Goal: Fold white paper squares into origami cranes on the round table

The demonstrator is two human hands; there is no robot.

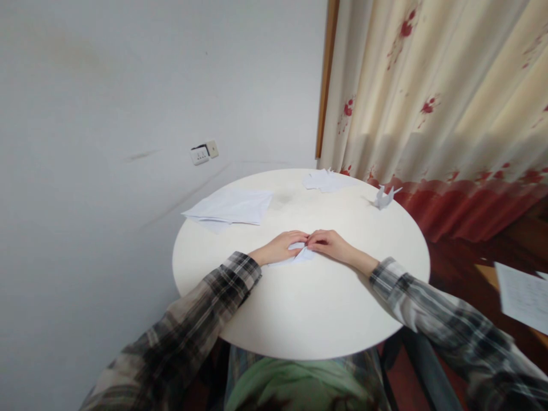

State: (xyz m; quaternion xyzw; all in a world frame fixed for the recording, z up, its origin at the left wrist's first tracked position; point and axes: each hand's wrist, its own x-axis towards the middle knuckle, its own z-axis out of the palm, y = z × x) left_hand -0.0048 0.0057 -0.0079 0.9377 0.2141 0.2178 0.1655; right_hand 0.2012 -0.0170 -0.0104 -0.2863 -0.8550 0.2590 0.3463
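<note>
A folded piece of white paper [303,255] lies on the round white table [317,308], under and between my hands. Across its left part rests my left hand [282,246], with the fingers and thumb closed on the paper. My right hand [329,244] pinches the paper's right end, its fingertips meeting those of my left hand. Part of the paper is covered by the fingers, so its full folded shape is hidden.
A stack of white paper sheets [233,206] lies at the table's back left. More paper pieces [323,180] are at the back, and a folded paper figure [384,197] stands at the right rim. A wall [107,228] borders the left; a curtain [428,137] hangs behind.
</note>
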